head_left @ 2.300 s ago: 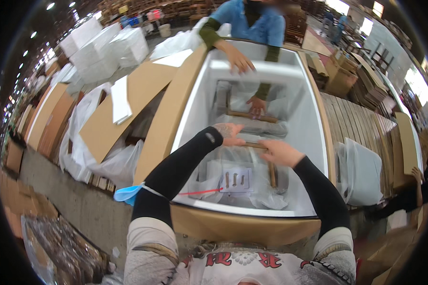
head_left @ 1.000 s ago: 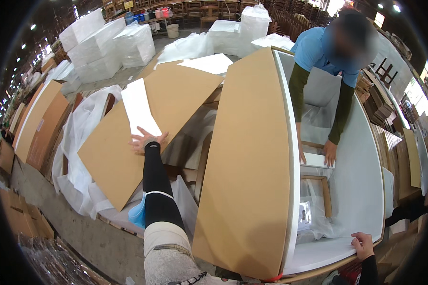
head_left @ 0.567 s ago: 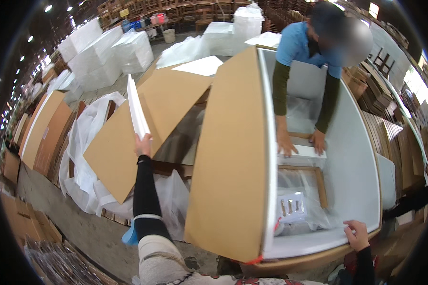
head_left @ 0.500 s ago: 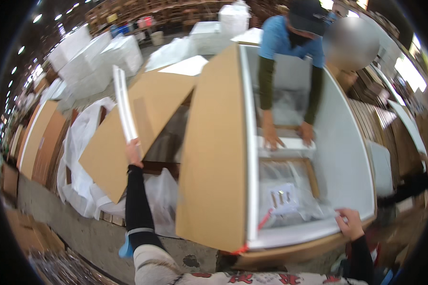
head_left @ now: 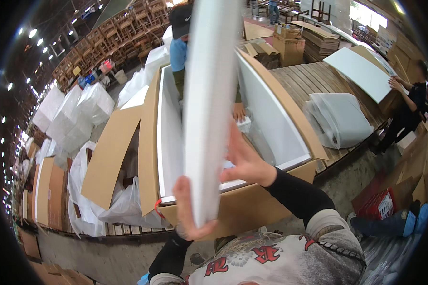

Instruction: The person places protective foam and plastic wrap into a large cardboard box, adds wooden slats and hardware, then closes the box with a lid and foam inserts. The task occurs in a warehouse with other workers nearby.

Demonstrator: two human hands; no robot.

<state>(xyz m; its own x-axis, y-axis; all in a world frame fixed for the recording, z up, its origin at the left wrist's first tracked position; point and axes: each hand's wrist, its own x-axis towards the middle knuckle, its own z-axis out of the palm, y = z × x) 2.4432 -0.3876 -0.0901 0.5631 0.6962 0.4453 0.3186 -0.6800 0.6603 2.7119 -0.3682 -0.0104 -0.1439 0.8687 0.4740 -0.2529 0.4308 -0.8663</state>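
A long white foam board (head_left: 207, 109) stands upright close in front of me, over the near end of an open carton. My left hand (head_left: 190, 209) is closed around its lower end. My right hand (head_left: 247, 159) grips its right side higher up, the fingers partly behind it. White foam sheets (head_left: 276, 126) line the inner walls of the carton (head_left: 252, 209). Much of the carton's inside is hidden by the board. Behind it a co-worker in a blue shirt (head_left: 178, 57) leans over the far end, one hand (head_left: 239, 112) at a white foam block (head_left: 244, 125).
Brown cardboard (head_left: 114, 147) and clear plastic sheeting (head_left: 88, 204) lie left of the carton. Wrapped white blocks (head_left: 64, 114) stand farther left. At right, folded foam sheeting (head_left: 340, 118) rests on a slatted platform (head_left: 290, 85). Another person (head_left: 411, 102) handles a white panel (head_left: 359, 71) there.
The white foam piece has come from the far left to upright in front of me. My right hand has left the carton's rim and now grips it too. My view has shifted right.
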